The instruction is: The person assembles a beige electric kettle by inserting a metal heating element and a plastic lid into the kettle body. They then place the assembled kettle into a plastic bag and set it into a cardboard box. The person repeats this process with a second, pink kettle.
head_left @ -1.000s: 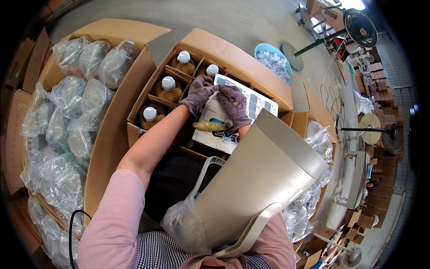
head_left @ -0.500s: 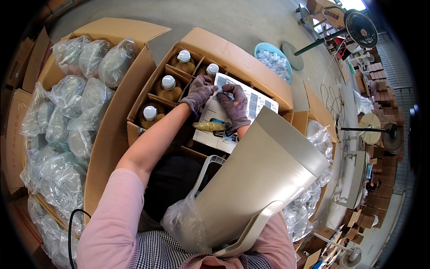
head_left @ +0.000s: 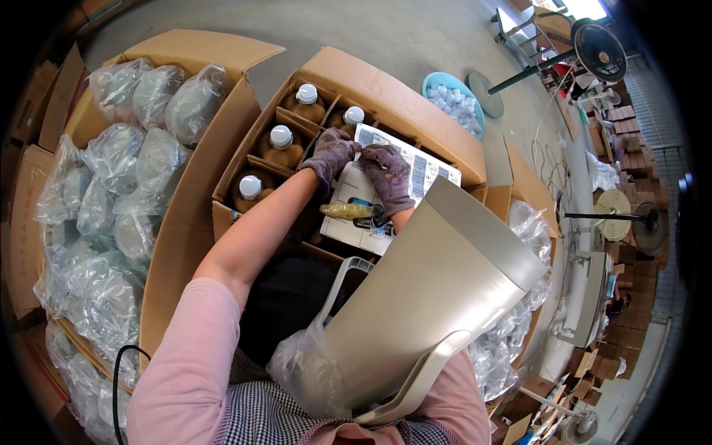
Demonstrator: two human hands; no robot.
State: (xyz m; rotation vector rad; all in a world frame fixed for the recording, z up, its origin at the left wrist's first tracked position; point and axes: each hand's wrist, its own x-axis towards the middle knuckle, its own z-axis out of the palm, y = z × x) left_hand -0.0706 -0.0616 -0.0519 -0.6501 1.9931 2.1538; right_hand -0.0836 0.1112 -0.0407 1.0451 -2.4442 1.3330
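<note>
My left hand [head_left: 334, 154], in a grey-purple glove, pinches at the left edge of a printed white label sheet [head_left: 426, 167]. My right hand [head_left: 386, 174], gloved alike, lies over the sheet with its fingers curled in against the left fingertips; what either pinches is hidden. Below my right palm sticks out a yellowish, plastic-wrapped handle-like piece [head_left: 345, 211]; whether the palm grips it I cannot tell. The sheet lies on a white flat pack [head_left: 356, 236] across a divided carton [head_left: 221, 194]. White-capped brown bottles [head_left: 281, 141] stand in its compartments.
A big beige appliance shell with a handle [head_left: 430, 297] leans close before my chest, covering my right forearm. Left stands a carton [head_left: 174, 245] of plastic-wrapped clear items [head_left: 115, 163]; another is at right. Beyond are a blue basin [head_left: 480, 122] of white caps and a standing fan [head_left: 598, 50].
My right fingers have come down and curled in closer to my left fingertips. My left hand stays almost where it was, and the sheet has hardly moved.
</note>
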